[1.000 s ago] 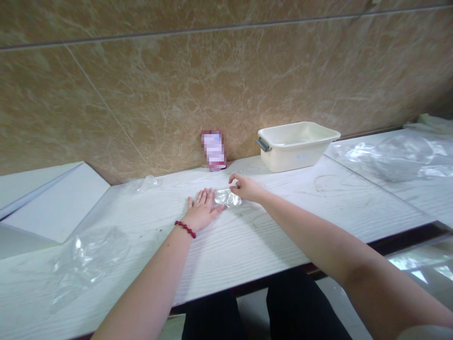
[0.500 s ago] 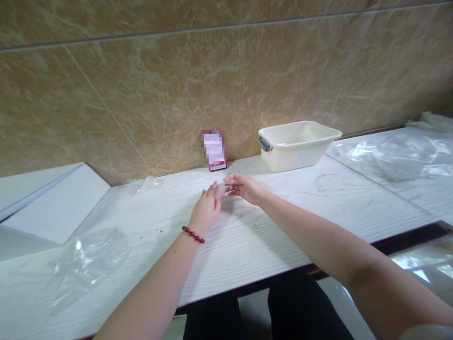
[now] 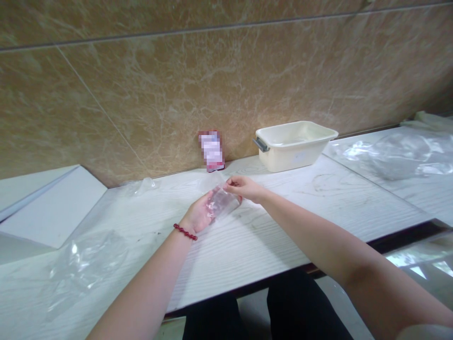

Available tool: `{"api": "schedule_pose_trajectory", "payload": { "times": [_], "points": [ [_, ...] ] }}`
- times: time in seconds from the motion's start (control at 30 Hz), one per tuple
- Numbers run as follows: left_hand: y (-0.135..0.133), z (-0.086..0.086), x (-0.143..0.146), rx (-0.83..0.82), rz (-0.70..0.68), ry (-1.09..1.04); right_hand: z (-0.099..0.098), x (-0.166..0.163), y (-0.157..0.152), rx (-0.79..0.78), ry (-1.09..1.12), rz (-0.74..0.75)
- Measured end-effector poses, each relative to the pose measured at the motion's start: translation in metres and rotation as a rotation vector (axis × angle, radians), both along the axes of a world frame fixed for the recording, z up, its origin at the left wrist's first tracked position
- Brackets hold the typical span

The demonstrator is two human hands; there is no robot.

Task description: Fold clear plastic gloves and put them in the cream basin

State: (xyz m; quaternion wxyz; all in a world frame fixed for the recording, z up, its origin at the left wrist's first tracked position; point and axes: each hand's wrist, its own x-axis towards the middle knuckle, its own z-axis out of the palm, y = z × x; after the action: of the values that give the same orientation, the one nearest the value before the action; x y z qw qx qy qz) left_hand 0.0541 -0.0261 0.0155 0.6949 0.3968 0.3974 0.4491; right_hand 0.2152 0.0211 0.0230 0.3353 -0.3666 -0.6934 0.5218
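Note:
A small clear plastic bag [image 3: 223, 204] hangs between my two hands above the white table, its flap pointing up toward the wall. My left hand [image 3: 198, 215], with a red bead bracelet at the wrist, holds the bag from its left side, palm turned partly up. The fingertips of my right hand [image 3: 241, 188] pinch the bag's upper right edge. Just behind the bag a phone [image 3: 212, 151] with a blurred screen leans on the wall. Whether anything lies inside the bag I cannot make out.
A cream plastic bin [image 3: 295, 153] with a grey handle clip stands by the wall. Clear plastic sheeting [image 3: 392, 153] lies far right. A crumpled clear bag [image 3: 88, 259] lies at left, near a white box [image 3: 67, 203]. Another clear plastic piece [image 3: 141, 185] rests by the wall.
The clear bag, formerly a small patch between my fingers, now shows spread out. My left hand has turned palm up and shifted slightly left and down; my right hand now pinches the edge.

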Motion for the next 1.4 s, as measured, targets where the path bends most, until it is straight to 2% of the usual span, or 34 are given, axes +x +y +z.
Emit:
{"api": "schedule_pose_trajectory", "payload": {
  "times": [0.2,0.33,0.43,0.6,0.73,1.03,1.4],
  "points": [
    [0.001,-0.002,-0.002,0.018,-0.141,0.001,-0.001,-0.001,-0.002,-0.128,0.003,0.067],
    [0.001,-0.001,-0.003,0.057,-0.114,-0.008,0.002,-0.001,-0.006,-0.268,0.072,0.095],
    [0.0,-0.001,-0.003,0.122,-0.097,0.001,0.003,-0.003,-0.008,-0.326,0.159,0.062],
    [0.0,-0.005,-0.004,0.184,-0.081,0.036,0.005,-0.005,-0.01,-0.373,0.238,-0.008],
    [0.003,-0.007,-0.004,0.167,-0.084,0.036,0.005,-0.004,-0.009,-0.408,0.25,-0.018],
    [-0.002,0.003,-0.003,0.222,-0.219,0.033,-0.002,0.004,0.0,-0.503,0.349,-0.027],
    [0.005,-0.006,-0.008,0.203,-0.333,-0.047,-0.006,0.007,0.003,-0.5,0.309,0.043]
  ]
}}
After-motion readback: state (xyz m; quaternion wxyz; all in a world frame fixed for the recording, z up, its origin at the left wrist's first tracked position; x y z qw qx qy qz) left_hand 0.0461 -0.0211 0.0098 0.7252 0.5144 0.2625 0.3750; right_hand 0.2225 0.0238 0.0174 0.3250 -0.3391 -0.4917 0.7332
